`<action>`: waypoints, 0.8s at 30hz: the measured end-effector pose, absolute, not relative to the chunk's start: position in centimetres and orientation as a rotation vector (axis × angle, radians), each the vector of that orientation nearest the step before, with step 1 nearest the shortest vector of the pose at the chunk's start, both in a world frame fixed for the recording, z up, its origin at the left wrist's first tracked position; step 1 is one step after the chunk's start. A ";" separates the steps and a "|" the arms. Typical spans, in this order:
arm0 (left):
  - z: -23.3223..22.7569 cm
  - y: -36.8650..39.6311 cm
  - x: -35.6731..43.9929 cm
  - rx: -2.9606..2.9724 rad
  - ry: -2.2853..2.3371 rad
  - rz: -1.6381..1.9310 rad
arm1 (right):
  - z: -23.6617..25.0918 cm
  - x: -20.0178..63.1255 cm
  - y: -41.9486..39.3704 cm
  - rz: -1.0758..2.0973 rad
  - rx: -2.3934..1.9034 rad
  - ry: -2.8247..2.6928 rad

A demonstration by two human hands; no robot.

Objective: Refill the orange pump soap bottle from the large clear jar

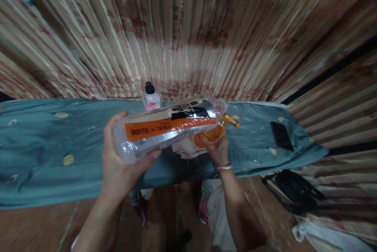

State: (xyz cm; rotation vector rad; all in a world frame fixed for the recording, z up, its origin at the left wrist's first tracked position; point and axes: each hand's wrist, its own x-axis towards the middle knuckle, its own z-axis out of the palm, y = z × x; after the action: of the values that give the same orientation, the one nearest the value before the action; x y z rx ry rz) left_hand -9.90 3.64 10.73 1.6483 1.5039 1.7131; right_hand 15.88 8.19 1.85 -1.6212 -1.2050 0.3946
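My left hand point(119, 161) grips the base of a large clear plastic bottle point(169, 126) with an orange and black label. The bottle lies tipped on its side with its mouth toward the right. Its mouth sits over an orange container point(210, 134) that my right hand point(216, 148) holds from below. A small orange nozzle or cap point(234, 121) sticks out beside that container. A pale cloth point(185, 149) lies under both on the blue-covered table point(44, 142). A bracelet circles my right wrist.
A small clear bottle with a black cap and pink label point(151, 96) stands at the table's back edge. A dark phone point(282, 136) lies at the right end. A black bag point(294, 189) sits on the floor at right. Patterned curtains hang behind.
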 end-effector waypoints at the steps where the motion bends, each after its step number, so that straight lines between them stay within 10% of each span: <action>1: 10.7 3.7 -9.9 1.656 1.500 1.718 | 1.8 15.9 8.2 0.399 -1.614 -1.204; 24: 10.6 3.9 -9.8 1.693 1.485 1.717 | 1.7 15.9 8.3 0.412 -1.653 -1.186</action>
State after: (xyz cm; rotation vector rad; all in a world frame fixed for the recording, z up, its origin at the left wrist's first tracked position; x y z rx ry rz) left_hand -9.84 3.86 10.61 1.6933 1.4852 1.7169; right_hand 15.90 8.28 1.75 -1.6525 -1.1862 0.4117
